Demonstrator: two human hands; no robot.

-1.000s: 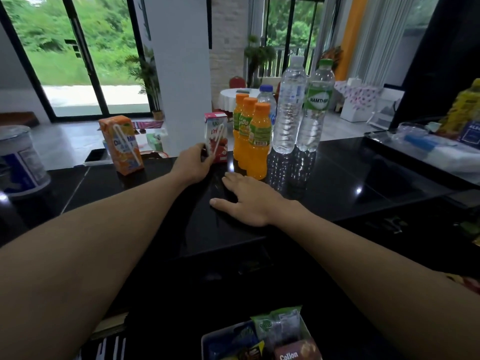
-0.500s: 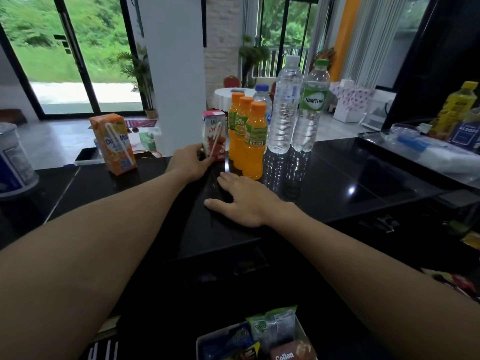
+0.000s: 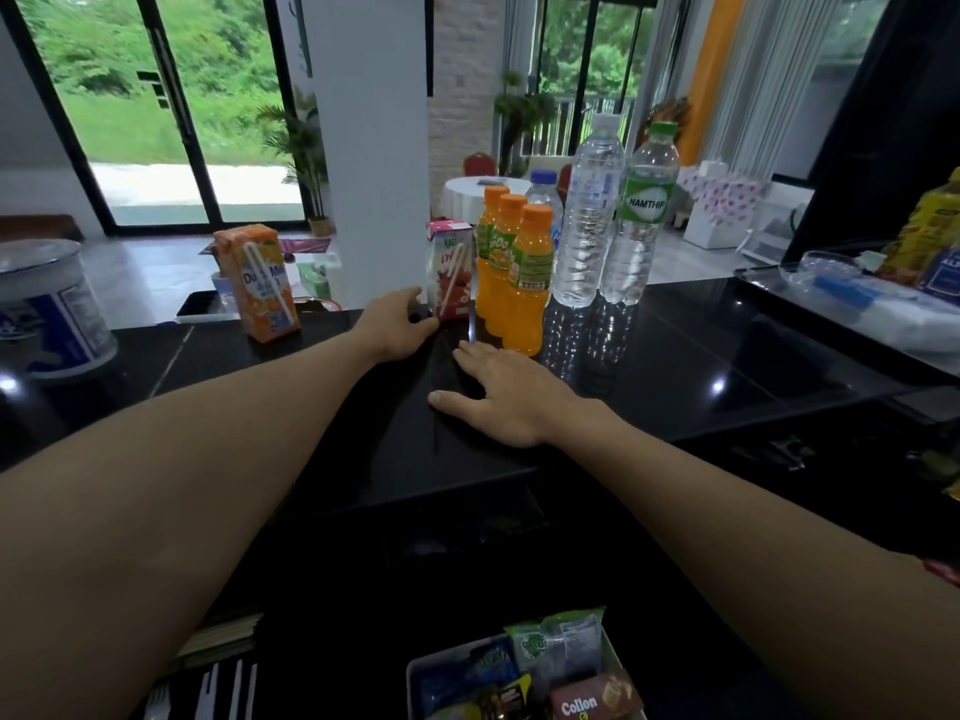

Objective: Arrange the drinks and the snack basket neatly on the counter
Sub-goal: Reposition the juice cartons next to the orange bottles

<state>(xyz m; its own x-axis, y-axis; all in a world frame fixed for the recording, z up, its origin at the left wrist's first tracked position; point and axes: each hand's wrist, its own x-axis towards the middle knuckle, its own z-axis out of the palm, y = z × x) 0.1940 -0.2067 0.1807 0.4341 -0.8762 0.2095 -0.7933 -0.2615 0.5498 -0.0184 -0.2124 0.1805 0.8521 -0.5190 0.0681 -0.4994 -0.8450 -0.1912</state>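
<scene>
Head view: your left hand [image 3: 397, 324] grips the red carton [image 3: 451, 275] low; slide it upright, flush beside the orange bottles [image 3: 511, 267]. Right hand [image 3: 511, 402] lies flat, fingers spread, on the counter [image 3: 727, 356].

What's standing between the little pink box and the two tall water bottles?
Three orange juice bottles stand in a row beside the pink box, a small blue-capped bottle behind them, in the head view.

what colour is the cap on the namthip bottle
Green. The cap on the Namthip bottle is plain green; the head view shows it.
</scene>
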